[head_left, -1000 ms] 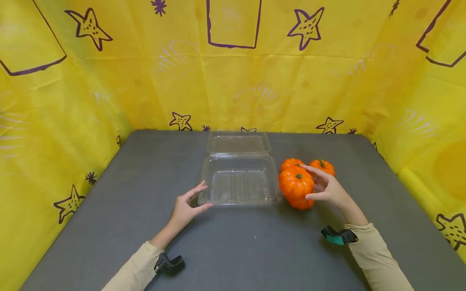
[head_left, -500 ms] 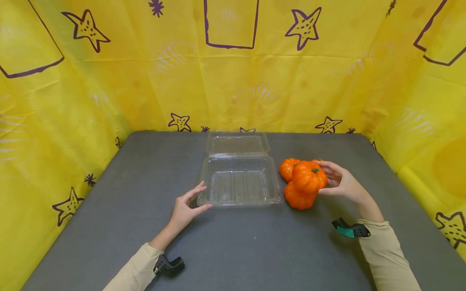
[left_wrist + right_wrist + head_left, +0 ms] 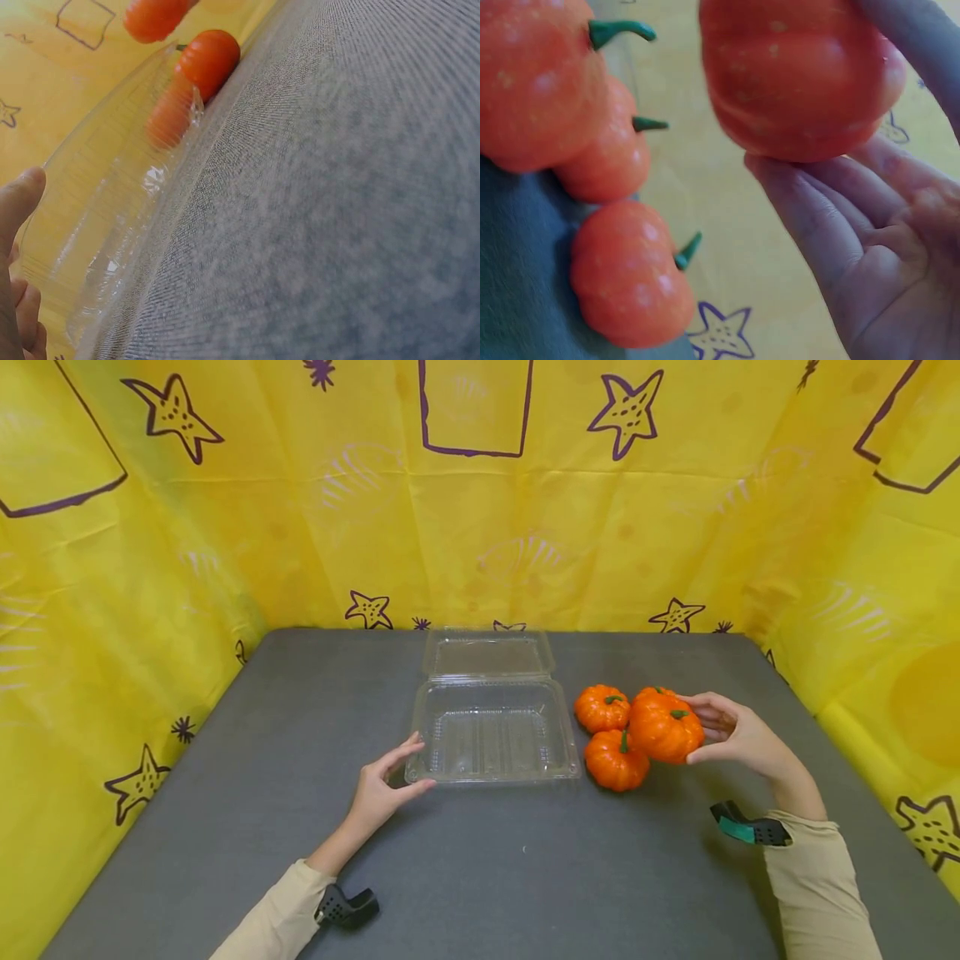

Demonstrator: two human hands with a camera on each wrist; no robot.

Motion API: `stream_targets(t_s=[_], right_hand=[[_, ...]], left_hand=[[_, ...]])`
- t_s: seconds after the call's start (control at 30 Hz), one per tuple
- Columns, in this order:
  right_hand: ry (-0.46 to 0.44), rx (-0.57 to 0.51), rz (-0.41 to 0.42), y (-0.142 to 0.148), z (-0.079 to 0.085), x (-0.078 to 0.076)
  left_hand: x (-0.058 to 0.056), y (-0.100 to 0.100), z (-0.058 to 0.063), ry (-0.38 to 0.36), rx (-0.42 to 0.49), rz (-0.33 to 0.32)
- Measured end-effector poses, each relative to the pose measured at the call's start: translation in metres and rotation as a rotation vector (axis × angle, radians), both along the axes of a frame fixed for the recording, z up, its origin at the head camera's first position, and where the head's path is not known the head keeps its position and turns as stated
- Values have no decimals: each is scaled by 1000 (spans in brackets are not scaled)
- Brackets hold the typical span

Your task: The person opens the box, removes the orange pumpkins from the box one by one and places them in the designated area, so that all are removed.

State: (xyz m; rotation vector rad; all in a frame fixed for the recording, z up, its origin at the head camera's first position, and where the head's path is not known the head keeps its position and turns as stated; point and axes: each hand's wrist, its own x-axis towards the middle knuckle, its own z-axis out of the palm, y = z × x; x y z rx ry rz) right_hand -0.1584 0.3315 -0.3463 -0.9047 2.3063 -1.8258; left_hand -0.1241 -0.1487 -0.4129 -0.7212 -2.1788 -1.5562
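In the head view my right hand [image 3: 738, 735] grips a small orange pumpkin [image 3: 666, 727] from its right side. The right wrist view has this held pumpkin [image 3: 799, 79] up off the table, thumb on one side and fingers on the other. Three more pumpkins stand on the table: one at the back left [image 3: 602, 708], one in front [image 3: 617, 762], and one mostly hidden behind the held one. A clear plastic clamshell container [image 3: 491, 772] lies open to their left. My left hand [image 3: 378, 789] holds its front left corner, thumb at the front edge and fingers at the left side.
The grey table [image 3: 480, 877] runs back to a yellow patterned cloth [image 3: 480, 543], which also hangs on both sides. The container's lid [image 3: 491, 656] is folded back near the table's far edge. A black wrist mount [image 3: 348, 906] sits at my left cuff.
My right hand has carried its pumpkin rightward, from over the front pumpkin to in front of the right one. The front and back-left pumpkins are now uncovered. My left hand stays at the container.
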Motion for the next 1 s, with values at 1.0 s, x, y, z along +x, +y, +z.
stream_targets(t_s=[1.0], right_hand=[[-230, 137, 8, 38, -37, -6]], left_hand=[[0, 0, 1, -11, 23, 3]])
